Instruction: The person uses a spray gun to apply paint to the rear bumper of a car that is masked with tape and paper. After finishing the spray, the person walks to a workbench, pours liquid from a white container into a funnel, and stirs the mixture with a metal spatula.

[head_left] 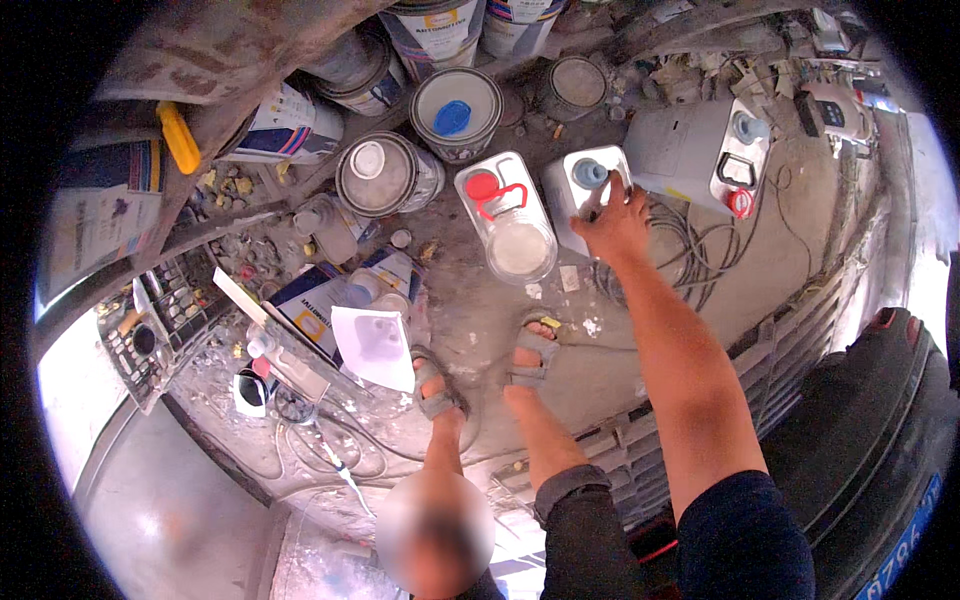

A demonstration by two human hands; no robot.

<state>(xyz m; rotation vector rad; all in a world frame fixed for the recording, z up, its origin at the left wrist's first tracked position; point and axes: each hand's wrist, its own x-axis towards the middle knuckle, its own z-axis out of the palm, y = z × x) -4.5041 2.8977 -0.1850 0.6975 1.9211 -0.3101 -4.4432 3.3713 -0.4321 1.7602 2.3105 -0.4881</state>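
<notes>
My right hand (615,225) reaches out over a squarish metal can (565,212) with a blue-grey cap (590,173). Its fingers are bent over the top of the can at the handle, just below the cap; the handle itself is mostly hidden under them. Close by on the left stands another metal can (510,210) with a red cap and red handle, a round pale lid lying on its near end. To the right, a larger grey can (680,150) has a blue-grey cap, a black handle and a red cap. I cannot make out my left hand; a blurred patch covers the lower middle.
Round paint tins (385,175) and an open tin with a blue thing inside (455,115) line the far side. A coiled hose (690,250) lies right of the cans. A white plastic container (372,345) stands near my left foot. A dark car bumper (850,420) borders the right.
</notes>
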